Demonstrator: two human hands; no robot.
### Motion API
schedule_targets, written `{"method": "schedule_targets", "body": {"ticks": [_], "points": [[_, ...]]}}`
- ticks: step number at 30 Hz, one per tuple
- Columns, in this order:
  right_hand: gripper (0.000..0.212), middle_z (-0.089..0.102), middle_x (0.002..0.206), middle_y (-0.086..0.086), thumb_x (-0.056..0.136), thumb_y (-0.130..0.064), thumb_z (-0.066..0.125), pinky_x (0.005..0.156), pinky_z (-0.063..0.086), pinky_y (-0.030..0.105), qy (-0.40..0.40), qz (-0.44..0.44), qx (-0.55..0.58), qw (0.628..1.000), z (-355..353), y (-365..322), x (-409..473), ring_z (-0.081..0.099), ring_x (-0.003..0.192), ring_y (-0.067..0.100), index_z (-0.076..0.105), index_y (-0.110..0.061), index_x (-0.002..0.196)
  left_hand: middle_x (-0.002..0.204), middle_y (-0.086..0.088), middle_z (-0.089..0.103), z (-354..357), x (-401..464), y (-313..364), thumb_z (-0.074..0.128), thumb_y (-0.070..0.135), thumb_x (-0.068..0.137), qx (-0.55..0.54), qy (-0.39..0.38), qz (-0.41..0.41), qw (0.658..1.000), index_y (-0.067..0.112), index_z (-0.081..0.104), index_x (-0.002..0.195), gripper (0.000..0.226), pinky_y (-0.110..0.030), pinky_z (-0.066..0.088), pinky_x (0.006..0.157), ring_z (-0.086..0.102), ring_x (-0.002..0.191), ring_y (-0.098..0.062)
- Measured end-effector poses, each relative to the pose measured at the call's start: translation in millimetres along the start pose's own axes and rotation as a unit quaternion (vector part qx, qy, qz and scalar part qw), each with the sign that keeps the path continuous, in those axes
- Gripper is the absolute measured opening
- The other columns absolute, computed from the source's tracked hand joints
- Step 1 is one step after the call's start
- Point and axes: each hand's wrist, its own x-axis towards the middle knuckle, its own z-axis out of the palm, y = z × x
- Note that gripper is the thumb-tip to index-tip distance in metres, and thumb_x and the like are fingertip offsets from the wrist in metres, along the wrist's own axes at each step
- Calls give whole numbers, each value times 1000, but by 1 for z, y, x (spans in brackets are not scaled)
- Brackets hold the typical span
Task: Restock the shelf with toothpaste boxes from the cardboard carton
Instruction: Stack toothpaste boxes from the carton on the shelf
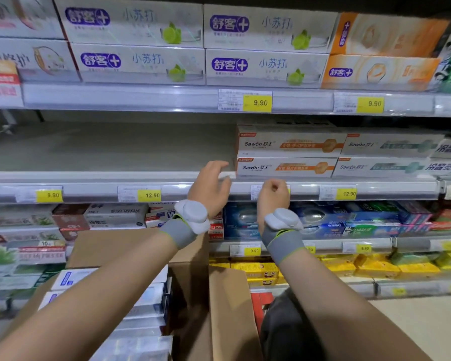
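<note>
Nearest, low on the left, the cardboard carton (141,246) stands open with its flaps up, and white toothpaste boxes (146,308) lie stacked flat inside it, long sides showing. Those are the stock not yet moved.

Above the carton both forearms reach up to the middle shelf (89,175). The left hand (210,188) is at the shelf's front lip, fingers loosely curved and spread; it seems to touch or hover by the near end of a white box (227,175) lying at the edge, but whether it grips that box I cannot tell. The right hand (274,195) hangs just beside it, in front of the price rail (375,190), fingers curled into a loose fist with nothing visible in it. Each wrist wears a grey band with a white device.

Farther back, the shelf's left half is bare, and its right half holds stacked Sawon boxes (287,155), two high. The upper shelf (141,97) is full.

Judging by their look, these boxes should be light and stiff but thin-walled, easy to dent at the corners and a little slick. A hold across the narrow width near the middle, thumb on one long face and fingers on the other, looks safest; several could be carried as a stack if squeezed evenly.
</note>
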Motion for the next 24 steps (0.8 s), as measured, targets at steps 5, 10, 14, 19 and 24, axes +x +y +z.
{"method": "schedule_targets", "body": {"ticks": [5, 10, 14, 19, 24], "points": [[19, 59, 85, 11, 92, -8, 44, 61, 33, 25, -57, 38, 1, 998, 16, 23, -47, 50, 74, 25, 62, -6, 89, 122, -6, 59, -12, -41, -36, 47, 10, 94, 42, -32, 32, 998, 8, 55, 121, 28, -26, 41, 94, 55, 113, -19], [23, 66, 105, 14, 92, -6, 44, 71, 36, 26, -117, 79, -44, 989, 33, 52, -90, 58, 97, 31, 65, -4, 102, 112, -4, 66, -23, -85, -73, 48, 14, 93, 73, -85, -11, 994, 11, 59, 118, 27, -29, 46, 84, 61, 101, -21], [26, 64, 107, 17, 93, -5, 42, 64, 27, 22, -188, 98, -98, 973, 44, 76, -121, 57, 101, 32, 63, -2, 109, 99, -1, 67, -33, -120, -93, 46, 19, 95, 103, -131, -44, 985, 16, 58, 117, 25, -33, 49, 80, 62, 93, -23], [24, 49, 77, 7, 98, -12, 36, 66, 28, 27, -252, 105, -215, 938, 47, 102, -153, 48, 80, 29, 57, -5, 91, 77, 2, 62, -43, -160, -113, 43, 23, 96, 155, -188, -63, 968, 18, 57, 113, 22, -30, 42, 65, 62, 83, -27], [21, 60, 99, 14, 94, -11, 39, 82, 41, 29, -322, 158, -264, 895, 51, 129, -174, 50, 86, 25, 58, -5, 90, 70, 6, 59, -51, -182, -126, 34, 30, 95, 180, -190, -46, 964, 21, 56, 113, 30, -29, 39, 60, 62, 76, -27]]}}
